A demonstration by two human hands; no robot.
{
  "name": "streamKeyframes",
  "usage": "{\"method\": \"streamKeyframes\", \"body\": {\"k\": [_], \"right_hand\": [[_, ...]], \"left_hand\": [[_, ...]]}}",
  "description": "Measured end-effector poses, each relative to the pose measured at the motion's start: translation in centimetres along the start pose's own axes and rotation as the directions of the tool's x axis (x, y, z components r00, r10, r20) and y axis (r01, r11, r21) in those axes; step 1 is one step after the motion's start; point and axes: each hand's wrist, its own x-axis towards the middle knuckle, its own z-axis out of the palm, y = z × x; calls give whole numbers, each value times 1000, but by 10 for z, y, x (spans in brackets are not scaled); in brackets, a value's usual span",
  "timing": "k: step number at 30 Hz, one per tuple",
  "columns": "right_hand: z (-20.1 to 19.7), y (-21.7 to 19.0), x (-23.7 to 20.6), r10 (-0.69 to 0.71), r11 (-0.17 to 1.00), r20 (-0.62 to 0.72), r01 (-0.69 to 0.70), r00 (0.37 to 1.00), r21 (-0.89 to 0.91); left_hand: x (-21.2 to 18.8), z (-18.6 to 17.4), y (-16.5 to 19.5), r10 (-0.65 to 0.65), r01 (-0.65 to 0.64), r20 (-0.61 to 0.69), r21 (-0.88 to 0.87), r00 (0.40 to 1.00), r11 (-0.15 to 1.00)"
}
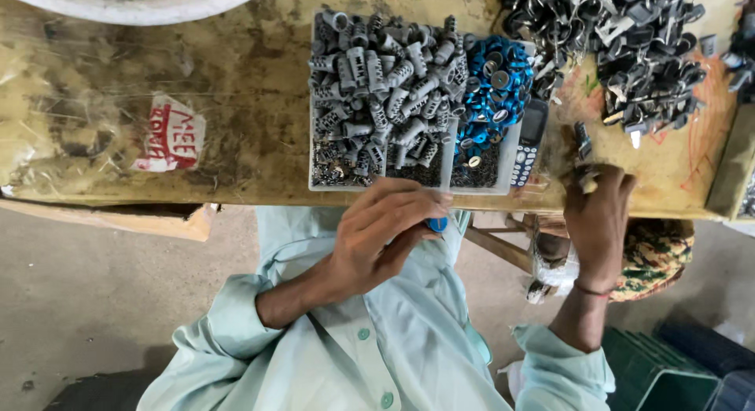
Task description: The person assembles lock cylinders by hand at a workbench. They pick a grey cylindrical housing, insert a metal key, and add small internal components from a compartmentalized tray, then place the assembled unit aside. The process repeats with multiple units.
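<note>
A: What is in the hands?

B: The left hand (377, 238) has its fingers curled closed around a small blue cap (437, 224), which peeps out at its three o'clock side, just below the table edge. The right hand (598, 222) is closed on a small dark part (586, 179) at its twelve o'clock, resting on the table rim.

A: And around them?

B: At twelve o'clock from the left hand sits a clear tray (330, 183) with compartments: grey plastic pieces (377, 88) fill the big one, blue caps (495, 88) the one at its three o'clock, and small metal bits lie along its near side. A keypad phone (528, 143) lies just beside the tray at three o'clock. A heap of black parts (629, 49) spreads at twelve o'clock from the right hand.

A: The surface?

B: A worn, stained yellowish table (236, 112) under plastic sheeting, with a red-and-white label (169, 140) at nine o'clock from the tray and a white bowl rim (134, 6) at eleven. Below is a grey concrete floor (94, 301), a patterned cloth (657, 254) and green crates (661, 372) at five o'clock.
</note>
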Motion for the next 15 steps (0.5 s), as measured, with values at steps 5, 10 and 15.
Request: {"method": "streamKeyframes", "body": {"k": [5,10,15], "right_hand": [[1,5,2,398,597,235,-445,887,668],[-24,-54,-6,496,73,200,-270,845,960],[-8,-159,-18,368,331,-173,45,914,942]], "left_hand": [[-4,7,-3,-4,8,51,-85,999,996],[-10,9,-2,7,-7,41,-5,999,1000],[-10,11,6,15,-21,52,110,999,994]]}}
